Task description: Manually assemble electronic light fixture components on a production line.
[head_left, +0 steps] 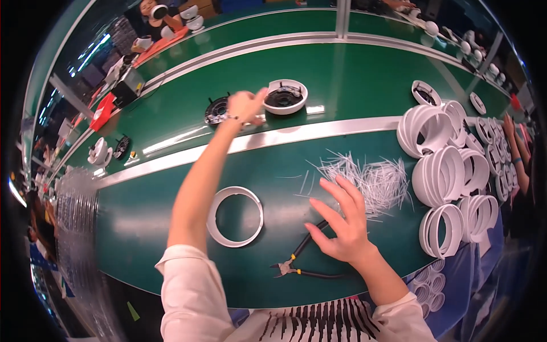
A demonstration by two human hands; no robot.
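My left hand (245,107) reaches out over the conveyor, fingers apart. Its fingertips are at the left rim of a white round housing (286,110) with black parts inside; whether they touch I cannot tell. Just left of that hand lies a black round component (215,112). My right hand (346,231) hovers with spread fingers and holds nothing. Beneath it are diagonal cutters (286,267) with black and yellow handles, partly hidden. A white ring (212,221) lies on the green table between my arms. Beyond my right hand spreads a pile of thin white strips (384,185).
Stacked white rings (439,176) crowd the table's right side. Further right are more housings (497,151) and a person's arm (517,151). At left are a stack of clear plastic trays (80,228) and a small black part (122,146). Another person (159,21) works across the line.
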